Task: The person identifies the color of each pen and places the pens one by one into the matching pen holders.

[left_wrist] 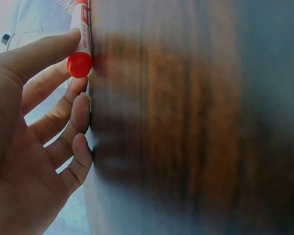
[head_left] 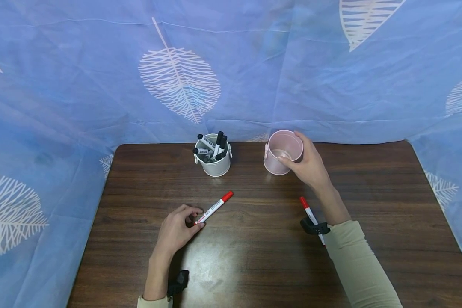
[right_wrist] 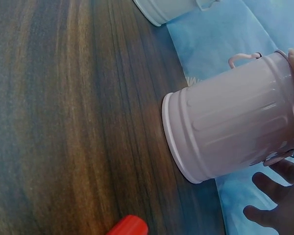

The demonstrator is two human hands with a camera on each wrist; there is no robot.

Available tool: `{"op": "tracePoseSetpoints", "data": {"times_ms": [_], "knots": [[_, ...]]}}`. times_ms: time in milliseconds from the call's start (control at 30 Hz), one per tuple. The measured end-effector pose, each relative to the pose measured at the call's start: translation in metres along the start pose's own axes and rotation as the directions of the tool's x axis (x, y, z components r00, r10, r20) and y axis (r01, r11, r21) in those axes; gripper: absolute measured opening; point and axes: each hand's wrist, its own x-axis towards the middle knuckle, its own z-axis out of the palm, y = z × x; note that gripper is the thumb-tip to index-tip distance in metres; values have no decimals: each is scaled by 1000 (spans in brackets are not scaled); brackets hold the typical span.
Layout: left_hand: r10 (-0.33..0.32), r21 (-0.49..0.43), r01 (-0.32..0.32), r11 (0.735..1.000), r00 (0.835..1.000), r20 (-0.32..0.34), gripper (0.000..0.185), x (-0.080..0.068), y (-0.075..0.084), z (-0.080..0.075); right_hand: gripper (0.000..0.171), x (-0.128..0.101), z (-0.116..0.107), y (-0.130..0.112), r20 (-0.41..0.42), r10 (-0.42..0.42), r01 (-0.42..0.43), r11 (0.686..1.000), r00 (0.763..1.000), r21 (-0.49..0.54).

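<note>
My left hand pinches the near end of a white marker with red ends, thumb on one side and fingers on the other. In the left wrist view the marker lies along the wooden surface, its red end facing the camera. My right hand grips the rim of a small pink bucket, the thumb at its near side and a finger at its far right. The bucket stands upright near the table's back edge in the right wrist view, with the other fingers spread beside it.
A white bucket with several black-capped markers stands left of the pink one. Another red-capped marker lies partly beneath my right wrist's black band. Behind the dark wooden table hangs a blue leaf-print cloth.
</note>
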Motion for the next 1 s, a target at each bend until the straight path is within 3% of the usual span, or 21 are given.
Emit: {"op": "tracePoseSetpoints", "data": {"times_ms": [233,400,1000], "knots": [[-20,-7,21,1000,1000,8,24,0,0,0,95,0,1,1,2,10,-10,1000,1000,10],[-28,-68,28,997,1000,5,19,-2,-3,0,94,0,3,3,-7,-4,4,1000,1000,21],[19,-270,-47,962,994,-104,24,-3,-7,-1,91,0,3,2,-25,-23,24,999,999,32]]}}
